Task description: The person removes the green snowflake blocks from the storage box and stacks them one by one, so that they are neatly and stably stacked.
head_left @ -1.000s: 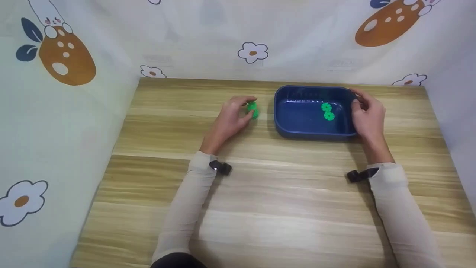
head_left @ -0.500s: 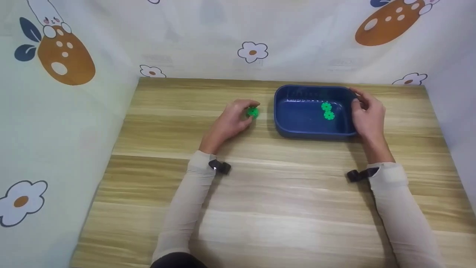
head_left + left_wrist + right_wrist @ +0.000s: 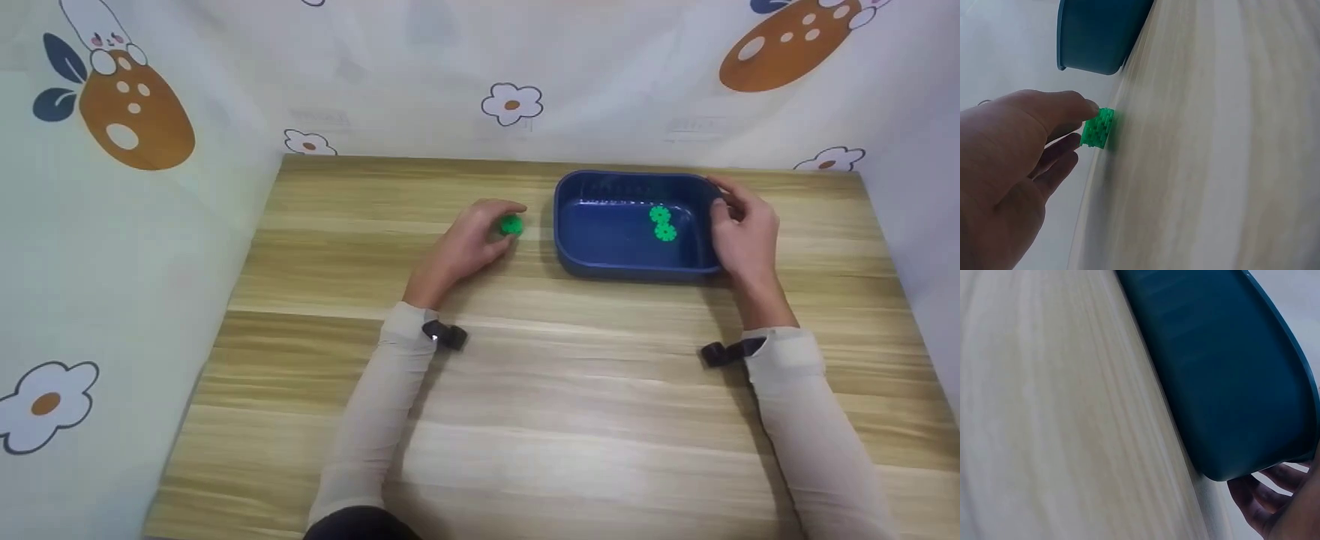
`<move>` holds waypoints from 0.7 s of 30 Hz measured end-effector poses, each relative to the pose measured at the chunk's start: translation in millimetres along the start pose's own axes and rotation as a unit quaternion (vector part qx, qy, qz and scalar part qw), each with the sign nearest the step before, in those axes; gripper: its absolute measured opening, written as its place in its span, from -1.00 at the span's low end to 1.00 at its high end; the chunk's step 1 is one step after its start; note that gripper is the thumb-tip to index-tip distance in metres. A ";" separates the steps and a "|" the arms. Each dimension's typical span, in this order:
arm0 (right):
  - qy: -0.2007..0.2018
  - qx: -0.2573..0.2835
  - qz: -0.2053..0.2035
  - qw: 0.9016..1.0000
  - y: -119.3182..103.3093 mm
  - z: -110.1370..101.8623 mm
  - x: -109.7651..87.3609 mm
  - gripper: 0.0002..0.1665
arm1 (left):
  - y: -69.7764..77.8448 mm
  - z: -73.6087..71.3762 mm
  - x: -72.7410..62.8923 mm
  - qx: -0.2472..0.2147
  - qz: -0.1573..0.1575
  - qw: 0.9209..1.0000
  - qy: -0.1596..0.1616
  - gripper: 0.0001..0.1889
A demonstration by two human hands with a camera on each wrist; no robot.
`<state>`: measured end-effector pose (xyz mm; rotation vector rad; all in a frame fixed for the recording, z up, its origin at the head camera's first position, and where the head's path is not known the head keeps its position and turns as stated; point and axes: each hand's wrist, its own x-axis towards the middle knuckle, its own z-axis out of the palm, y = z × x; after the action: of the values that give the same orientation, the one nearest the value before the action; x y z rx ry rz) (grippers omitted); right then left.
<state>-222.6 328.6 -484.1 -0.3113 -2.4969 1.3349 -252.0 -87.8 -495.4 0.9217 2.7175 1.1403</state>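
Note:
My left hand (image 3: 476, 236) is left of the blue plastic bin (image 3: 637, 271), its thumb and fingers curved round a small stack of green notched discs (image 3: 511, 225). The left wrist view shows the green disc stack (image 3: 1098, 128) side on, with several layers, at or just over the tabletop; the thumb and fingertips pinch its upper part. My right hand (image 3: 750, 232) grips the right end of the bin, thumb over the rim and fingers outside. Inside the bin lie two green notched discs or stacks (image 3: 660, 216), one touching the other.
The bin stands on a wood-grain table (image 3: 555, 405) near the back wall (image 3: 405, 75), which is covered with a flower-printed sheet. A similar sheet (image 3: 240, 90) borders the left side. Both wrists wear small black cameras (image 3: 450, 336).
The green discs at my left hand looked offset from each other a second ago; they now line up as one stack. The right hand and the bin have stayed still.

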 end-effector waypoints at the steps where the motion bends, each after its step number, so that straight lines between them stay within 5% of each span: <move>1: 0.000 0.000 -0.001 1.000 0.0 0.1 0.0 -0.53 | 0.0 -0.2 -0.2 -0.002 0.000 1.000 0.001 -0.51; 21: -0.005 0.007 0.007 1.000 -0.3 -0.5 0.3 -0.53 | 0.8 0.5 1.0 -0.003 -0.005 1.000 0.003 -0.53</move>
<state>-222.7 329.0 -483.5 -0.3206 -2.4981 1.3615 -252.3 -86.5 -495.0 0.9049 2.7187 1.1495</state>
